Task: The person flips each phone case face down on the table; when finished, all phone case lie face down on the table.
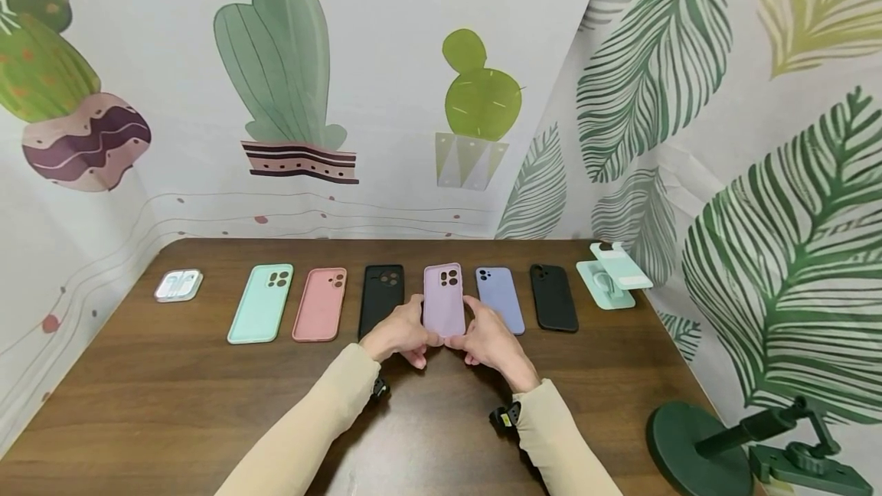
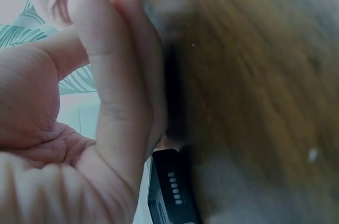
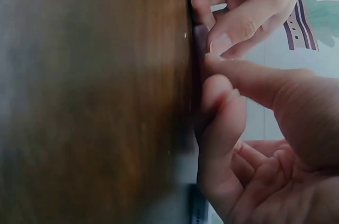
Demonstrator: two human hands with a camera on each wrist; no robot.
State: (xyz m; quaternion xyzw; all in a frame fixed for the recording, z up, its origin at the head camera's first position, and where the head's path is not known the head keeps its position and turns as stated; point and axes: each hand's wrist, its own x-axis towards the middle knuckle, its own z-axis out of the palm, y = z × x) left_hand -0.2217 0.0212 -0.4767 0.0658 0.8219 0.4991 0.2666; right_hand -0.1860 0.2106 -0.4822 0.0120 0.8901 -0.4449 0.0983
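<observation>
A light purple phone case [image 1: 443,305] lies in the middle of a row of phone cases, its camera cutouts at the far end. My left hand [image 1: 405,332] grips it at the left side, thumb by the near edge. On the opposite side my right hand [image 1: 492,339] holds it too, and the two thumbs meet at the near edge. A black case [image 1: 381,293] lies just left of the left hand, partly hidden by it. Beside the right hand is a lavender-blue case [image 1: 501,298]. In the right wrist view, only a dark purple sliver of the held case shows.
Farther left lie a pink case [image 1: 320,305], a mint case [image 1: 260,305] and boxed white earphones [image 1: 179,285]. To the right are another black case [image 1: 553,298] and a mint phone stand [image 1: 609,278]. A dark green stand [image 1: 699,446] occupies the front right corner.
</observation>
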